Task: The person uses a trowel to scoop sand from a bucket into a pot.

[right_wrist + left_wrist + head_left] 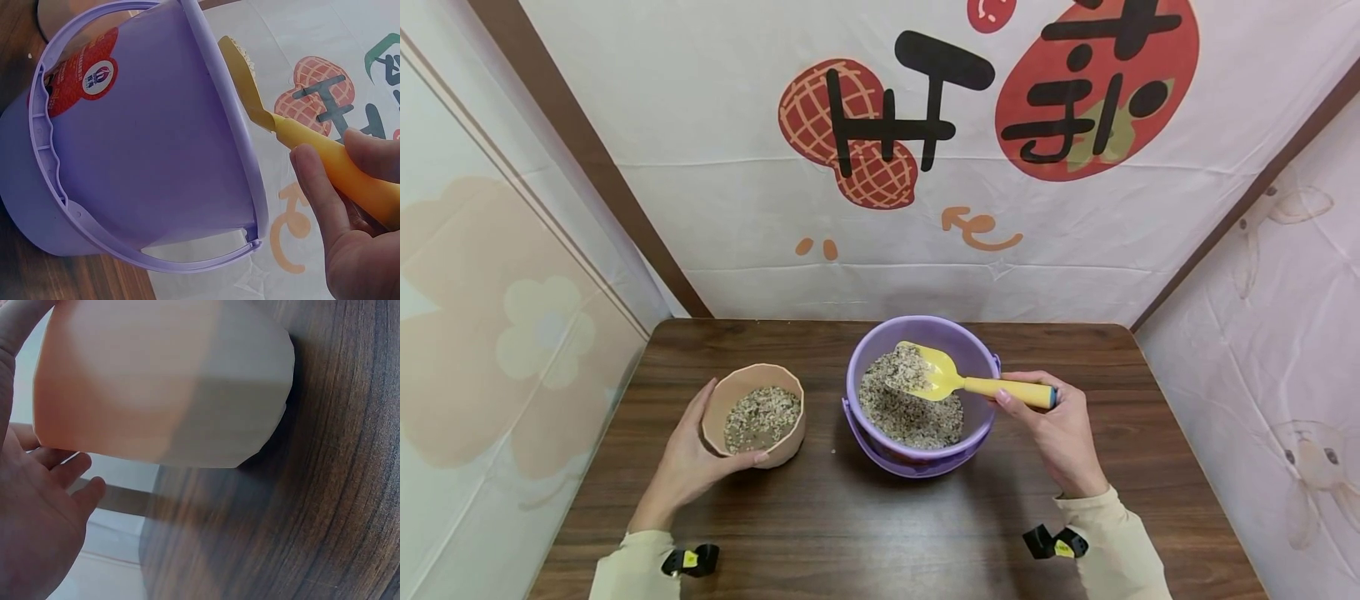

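My right hand [1060, 425] grips the yellow handle of a small shovel [1011, 390]. Its scoop carries a heap of grainy grey-beige soil [908, 367] and hangs over the purple bucket [943, 329], above the rim in the right wrist view. More of the same grainy mix [917, 425] lies inside the bucket. To the left, a peach faceted flowerpot [786, 375] stands on the table with a layer of the mix [763, 417] in it. My left hand [688, 454] holds this pot, thumb along the near rim and fingers round the left side.
Both vessels stand on a dark wood-grain table [880, 533]. The bucket's handle [169, 265] is folded down along its near side. A printed white cloth [737, 208] rises behind the table, with patterned panels to the left and right. A crumb lies between pot and bucket.
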A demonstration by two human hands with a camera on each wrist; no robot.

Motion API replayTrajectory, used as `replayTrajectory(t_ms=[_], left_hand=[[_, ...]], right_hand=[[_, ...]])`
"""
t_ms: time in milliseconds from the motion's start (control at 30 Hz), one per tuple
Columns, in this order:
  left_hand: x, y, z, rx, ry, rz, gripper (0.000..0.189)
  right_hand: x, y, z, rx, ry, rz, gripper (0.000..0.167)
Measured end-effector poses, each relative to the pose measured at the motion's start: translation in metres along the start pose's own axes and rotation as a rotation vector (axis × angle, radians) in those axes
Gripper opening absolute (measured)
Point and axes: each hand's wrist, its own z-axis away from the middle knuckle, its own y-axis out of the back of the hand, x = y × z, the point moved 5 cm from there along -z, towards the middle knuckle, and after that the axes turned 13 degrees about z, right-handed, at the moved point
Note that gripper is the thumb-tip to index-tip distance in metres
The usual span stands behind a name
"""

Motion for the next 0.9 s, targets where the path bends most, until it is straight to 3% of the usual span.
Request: replayTrajectory(t_ms=[467,900], left_hand=[[-0.005,0.000,0.001,0.008,0.027,-0.013,0.135],[-0.006,-0.001,0.001,0.004,0.024,-0.012,0.134]], right_hand=[[-0.005,-0.014,-0.001,-0.016,0.021,-0.035,0.040],[-0.023,-0.081,-0.004,-0.163,0.068,-0.153,0.034]])
